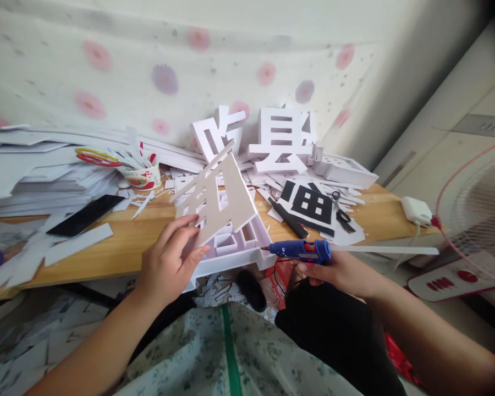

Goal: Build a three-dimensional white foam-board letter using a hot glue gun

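Observation:
My left hand [171, 261] is closed on the lower left edge of a flat white foam board cutout [229, 192], tilted over a shallow white frame [231, 264] with raised walls. Thin upright strips form small compartments inside that frame, which reaches the table's front edge. Wrapped in my right hand [332, 269] is a blue hot glue gun [301, 250], with a long pale glue stick [391, 250] coming out of its back. The nozzle points left and sits at the frame's right corner; whether it touches cannot be made out.
Behind stand white three-dimensional characters [278, 135]. Right of the frame lie a black stencil-like sheet [309, 206] and scissors [342, 212]. A phone [86, 214], a paper cup [142, 177] with strips and stacked white boards [45, 184] are left. A fan [478, 203] stands right.

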Motion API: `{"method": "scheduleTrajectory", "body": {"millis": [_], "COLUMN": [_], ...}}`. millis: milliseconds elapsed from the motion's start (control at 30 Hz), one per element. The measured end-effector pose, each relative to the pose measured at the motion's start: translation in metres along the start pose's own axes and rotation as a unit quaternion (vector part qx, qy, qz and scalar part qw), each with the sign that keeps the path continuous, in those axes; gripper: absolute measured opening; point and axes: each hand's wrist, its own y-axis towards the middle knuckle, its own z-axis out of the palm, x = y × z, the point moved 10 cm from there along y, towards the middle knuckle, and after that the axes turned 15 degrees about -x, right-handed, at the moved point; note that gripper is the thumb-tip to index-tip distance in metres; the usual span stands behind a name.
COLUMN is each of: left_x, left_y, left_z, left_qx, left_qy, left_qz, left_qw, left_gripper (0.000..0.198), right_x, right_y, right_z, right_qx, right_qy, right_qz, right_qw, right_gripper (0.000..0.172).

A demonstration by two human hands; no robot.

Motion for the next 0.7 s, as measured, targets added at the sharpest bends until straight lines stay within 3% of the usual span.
{"method": "scheduleTrajectory", "body": {"millis": [700], "left_x": [-0.001], "left_y": [-0.001], "left_z": [-0.001], "left_qx": [0.000], "left_qy": [-0.002], "left_qz": [-0.002], "left_qw": [1.000], "left_gripper": [0.021], "right_x": [0.008], "right_y": [0.005], "right_z": [0.003], "right_qx": [0.021], "right_qy": [-0.035], "right_qz": [0.011], "right_qw": [0.999], "right_gripper": [0.030]}}
